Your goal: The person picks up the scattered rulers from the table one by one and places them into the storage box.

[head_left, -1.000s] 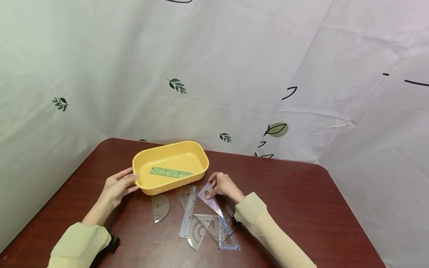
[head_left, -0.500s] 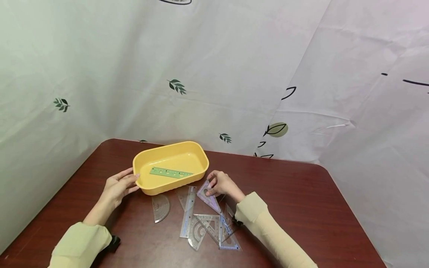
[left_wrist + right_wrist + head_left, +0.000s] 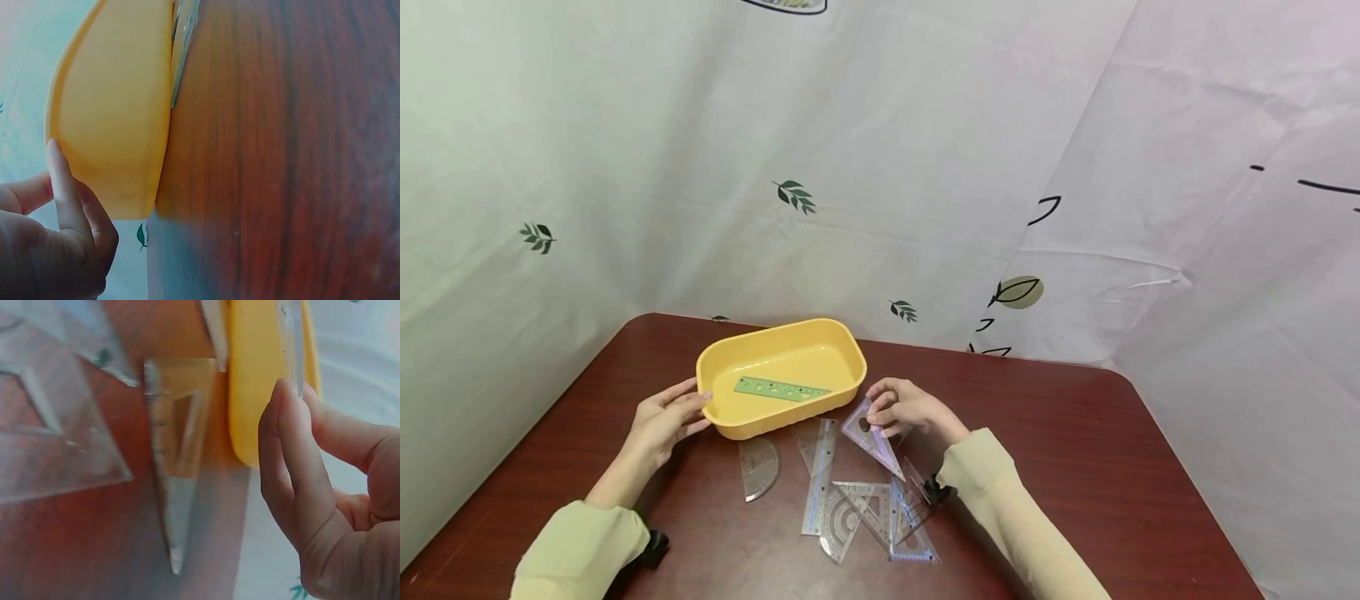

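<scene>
My left hand [image 3: 657,425] holds the near left corner of a yellow plastic tray [image 3: 775,421], one fingertip at its rim. A green ruler [image 3: 778,388] lies in the tray. My right hand [image 3: 913,410] pinches a clear set square with purple markings [image 3: 880,447], tilted up beside the tray's right corner. In the right wrist view this set square [image 3: 290,344] shows edge-on between thumb and fingers. Beneath lie a clear ruler [image 3: 820,487], protractors [image 3: 761,468] [image 3: 840,525] and more clear set squares [image 3: 913,543], some overlapping.
The dark red wooden table [image 3: 1060,467] extends right of the pile. A pale cloth with leaf prints [image 3: 850,250] hangs behind its far edge. A slim clear set square [image 3: 178,444] lies near the tray in the right wrist view.
My right hand has lifted and shifted slightly right, raising the purple-marked set square off the pile. My left hand and the tray have stayed in place.
</scene>
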Available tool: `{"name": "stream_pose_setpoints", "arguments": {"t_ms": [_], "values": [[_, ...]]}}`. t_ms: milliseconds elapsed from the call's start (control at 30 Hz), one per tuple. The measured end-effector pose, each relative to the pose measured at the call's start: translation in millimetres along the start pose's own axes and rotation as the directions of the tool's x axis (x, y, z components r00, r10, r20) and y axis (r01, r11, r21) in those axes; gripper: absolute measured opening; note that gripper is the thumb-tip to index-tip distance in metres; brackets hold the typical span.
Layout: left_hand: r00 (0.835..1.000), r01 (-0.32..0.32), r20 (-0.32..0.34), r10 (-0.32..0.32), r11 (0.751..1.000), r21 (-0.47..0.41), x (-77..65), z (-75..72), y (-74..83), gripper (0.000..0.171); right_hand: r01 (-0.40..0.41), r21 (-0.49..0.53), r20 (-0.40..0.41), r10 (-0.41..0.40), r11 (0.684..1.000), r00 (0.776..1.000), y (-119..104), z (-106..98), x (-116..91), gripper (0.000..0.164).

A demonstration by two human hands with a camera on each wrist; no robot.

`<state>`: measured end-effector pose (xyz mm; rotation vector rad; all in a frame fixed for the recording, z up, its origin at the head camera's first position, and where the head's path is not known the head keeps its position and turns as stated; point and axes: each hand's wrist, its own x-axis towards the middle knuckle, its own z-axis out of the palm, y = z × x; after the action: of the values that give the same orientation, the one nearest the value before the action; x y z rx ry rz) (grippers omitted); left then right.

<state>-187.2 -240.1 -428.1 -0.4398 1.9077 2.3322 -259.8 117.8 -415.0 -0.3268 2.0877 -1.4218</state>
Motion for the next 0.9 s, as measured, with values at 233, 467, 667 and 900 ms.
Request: {"name": "stream_pose_setpoints", "arguments": {"t_ms": [233, 467, 667, 900], "values": [[1.0, 0.006, -0.003, -0.006, 1.0, -0.021, 1.1, 0.0, -0.7, 0.081, 0.011, -0.004, 0.034, -0.011, 1.0, 0.999, -13.2, -16.7, -7.2, 0.037], [1.0, 0.007, -0.001, -0.007, 1.0, -0.01, 2.0, -0.4, -1.4, 0.082, 0.04, -0.004, 0.079, -0.039, 0.999, 0.996, -31.0, -24.8, -3.9, 0.038], [1.0, 0.021, 0.003, -0.021, 1.0, -0.001, 2.7, -0.4, -2.5, 0.082, 0.021, 0.026, 0.053, -0.022, 0.999, 0.998, -48.0, -21.3, 5.4, 0.04], [1.0, 0.012, 0.017, -0.012, 1.0, -0.006, 3.1, -1.1, -2.1, 0.081, 0.002, 0.053, 0.05, -0.004, 0.999, 0.999, -59.5, -13.9, 24.9, 0.044]]}}
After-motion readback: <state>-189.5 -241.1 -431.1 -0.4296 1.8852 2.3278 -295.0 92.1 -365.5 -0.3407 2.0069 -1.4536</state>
